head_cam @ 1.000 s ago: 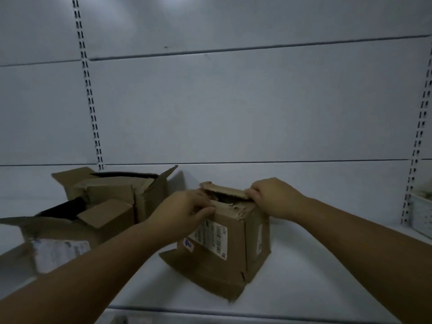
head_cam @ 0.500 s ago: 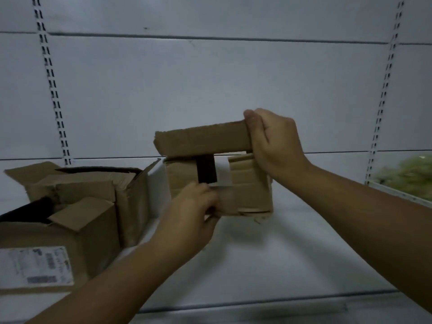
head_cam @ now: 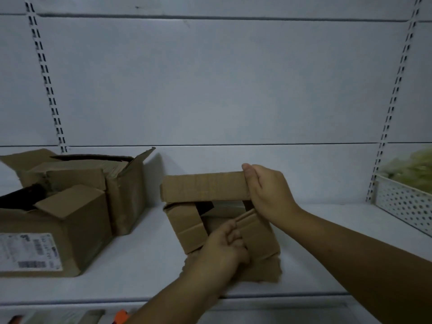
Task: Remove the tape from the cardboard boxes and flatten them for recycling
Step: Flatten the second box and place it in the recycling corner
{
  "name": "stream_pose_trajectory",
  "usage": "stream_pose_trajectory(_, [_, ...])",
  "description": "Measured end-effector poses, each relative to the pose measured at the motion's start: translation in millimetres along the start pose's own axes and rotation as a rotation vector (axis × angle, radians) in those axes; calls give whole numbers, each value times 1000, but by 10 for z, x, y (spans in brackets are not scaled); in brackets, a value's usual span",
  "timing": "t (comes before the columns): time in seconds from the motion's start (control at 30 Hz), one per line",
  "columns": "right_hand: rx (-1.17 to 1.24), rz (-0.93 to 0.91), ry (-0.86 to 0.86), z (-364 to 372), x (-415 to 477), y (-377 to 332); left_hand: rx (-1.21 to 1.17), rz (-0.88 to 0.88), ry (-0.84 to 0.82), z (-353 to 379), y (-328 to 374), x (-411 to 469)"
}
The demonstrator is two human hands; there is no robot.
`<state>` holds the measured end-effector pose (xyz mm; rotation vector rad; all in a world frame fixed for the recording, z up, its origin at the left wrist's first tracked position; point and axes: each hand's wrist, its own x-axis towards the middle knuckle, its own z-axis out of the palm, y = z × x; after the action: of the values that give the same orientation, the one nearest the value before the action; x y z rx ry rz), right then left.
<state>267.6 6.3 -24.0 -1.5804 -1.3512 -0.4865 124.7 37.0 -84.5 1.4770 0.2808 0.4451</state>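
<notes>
Your right hand (head_cam: 266, 197) grips the right end of the small box's (head_cam: 187, 228) top flap (head_cam: 203, 187), which runs left to right, while your left hand (head_cam: 222, 251) pinches a flap edge on the box's near face, with the shelf (head_cam: 140, 265) under the box.

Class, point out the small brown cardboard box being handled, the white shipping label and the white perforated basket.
Small brown cardboard box (head_cam: 205, 187), head view, raised top flap.
White shipping label (head_cam: 30, 251), head view, centre.
White perforated basket (head_cam: 406, 202), head view, side wall.
</notes>
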Motion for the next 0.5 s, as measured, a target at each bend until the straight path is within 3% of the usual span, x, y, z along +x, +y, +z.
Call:
stream_pose_trajectory(0.1, [25, 36, -34, -12, -7, 65, 68, 64, 173, 47, -21, -152])
stream_pose_trajectory(0.2, [51, 43, -15, -34, 0, 112, 240, 348, 882, -300, 84, -213])
stream_pose_trajectory(0.23, [63, 47, -7, -27, 3, 109, 245, 393, 1018, -425, 124, -194])
stream_pose_trajectory(0.27, [78, 48, -5, -10, 5, 97, 255, 370, 1035, -511, 145, -129])
stream_pose_trajectory(0.37, [119, 26, -38, 72, -11, 27, 292, 279, 876, -604, 102, 109])
stream_pose_trajectory(0.5, [162, -23, -27, 97, -16, 54, 205, 359, 781, -685, 103, 155])
